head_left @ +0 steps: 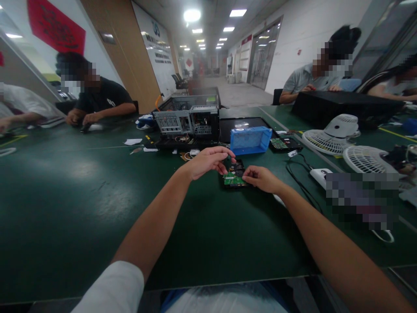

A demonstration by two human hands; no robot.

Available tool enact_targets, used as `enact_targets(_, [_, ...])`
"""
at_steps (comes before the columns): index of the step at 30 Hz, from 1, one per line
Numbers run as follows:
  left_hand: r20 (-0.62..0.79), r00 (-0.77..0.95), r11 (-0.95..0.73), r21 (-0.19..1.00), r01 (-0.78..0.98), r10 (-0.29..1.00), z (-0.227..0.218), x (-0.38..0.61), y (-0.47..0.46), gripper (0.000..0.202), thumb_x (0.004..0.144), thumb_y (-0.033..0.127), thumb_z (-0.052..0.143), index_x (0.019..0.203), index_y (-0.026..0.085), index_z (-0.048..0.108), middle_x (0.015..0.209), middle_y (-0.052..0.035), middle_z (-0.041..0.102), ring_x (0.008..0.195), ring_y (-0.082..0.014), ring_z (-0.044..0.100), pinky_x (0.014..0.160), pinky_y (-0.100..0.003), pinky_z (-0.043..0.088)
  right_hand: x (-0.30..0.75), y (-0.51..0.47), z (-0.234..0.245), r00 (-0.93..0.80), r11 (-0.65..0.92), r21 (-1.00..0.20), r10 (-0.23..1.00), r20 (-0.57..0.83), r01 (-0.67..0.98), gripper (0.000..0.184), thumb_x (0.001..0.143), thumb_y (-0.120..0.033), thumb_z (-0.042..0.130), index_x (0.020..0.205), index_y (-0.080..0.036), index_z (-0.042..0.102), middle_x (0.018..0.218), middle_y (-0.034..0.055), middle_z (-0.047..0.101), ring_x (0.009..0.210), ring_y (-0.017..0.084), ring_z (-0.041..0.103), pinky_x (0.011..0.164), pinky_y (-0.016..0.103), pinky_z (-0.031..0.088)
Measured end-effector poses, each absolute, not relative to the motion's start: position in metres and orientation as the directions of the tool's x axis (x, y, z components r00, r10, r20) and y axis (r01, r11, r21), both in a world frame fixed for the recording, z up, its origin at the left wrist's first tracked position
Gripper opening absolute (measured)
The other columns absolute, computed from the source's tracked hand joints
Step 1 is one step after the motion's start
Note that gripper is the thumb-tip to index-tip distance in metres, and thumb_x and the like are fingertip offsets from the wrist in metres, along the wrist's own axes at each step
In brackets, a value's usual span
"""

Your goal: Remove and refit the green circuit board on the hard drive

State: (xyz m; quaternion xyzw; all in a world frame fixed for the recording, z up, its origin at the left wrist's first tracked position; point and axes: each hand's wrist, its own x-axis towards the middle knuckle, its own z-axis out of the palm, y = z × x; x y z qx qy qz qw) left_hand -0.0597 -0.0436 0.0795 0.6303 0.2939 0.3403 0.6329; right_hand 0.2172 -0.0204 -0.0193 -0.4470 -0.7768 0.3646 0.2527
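A black hard drive lies on the green table in front of me, with a green circuit board on its near part. My right hand is at the right edge of the board, thumb and fingers closed on it. Above the drive's left side, my left hand is open, its fingers spread and bent, the lower fingertips close to the board's left corner. Whether those fingertips touch the board I cannot tell. Just behind the drive, a blue plastic bin stands on its side.
An opened computer case stands behind to the left, beside a dark flat panel. To the right are white fan parts, a power strip with black cable, and another circuit board. Co-workers sit on both sides.
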Motion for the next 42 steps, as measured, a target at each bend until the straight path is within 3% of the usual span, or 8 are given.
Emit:
enact_targets(18, [0.131, 0.576, -0.156, 0.988, -0.007, 0.807, 0.0763, -0.0593, -0.0416, 0.027, 0.089, 0.035, 0.069, 0.107, 0.015, 0.066, 0.111, -0.0109, 0.07, 0.068, -0.0101, 0.064, 0.065, -0.027, 0.053, 0.217, -0.02, -0.02, -0.469, 0.331, -0.799, 0.88, 0.069, 0.503, 0.03, 0.086, -0.05, 0.067, 0.09, -0.021, 0.065, 0.068, -0.0005, 0.062, 0.059, 0.013, 0.054, 0.055, 0.026, 0.038])
enact_targets(42, [0.096, 0.635, -0.108, 0.994, -0.019, 0.767, 0.08, -0.0622, -0.0444, 0.028, 0.09, 0.034, 0.067, 0.11, 0.016, 0.072, 0.109, -0.0113, 0.07, 0.074, -0.012, 0.06, 0.068, -0.027, 0.048, 0.2179, -0.0197, -0.0206, -0.477, 0.345, -0.78, 0.876, 0.069, 0.521, 0.024, 0.087, -0.044, 0.067, 0.093, -0.021, 0.065, 0.068, -0.0013, 0.062, 0.06, 0.013, 0.055, 0.055, 0.025, 0.038])
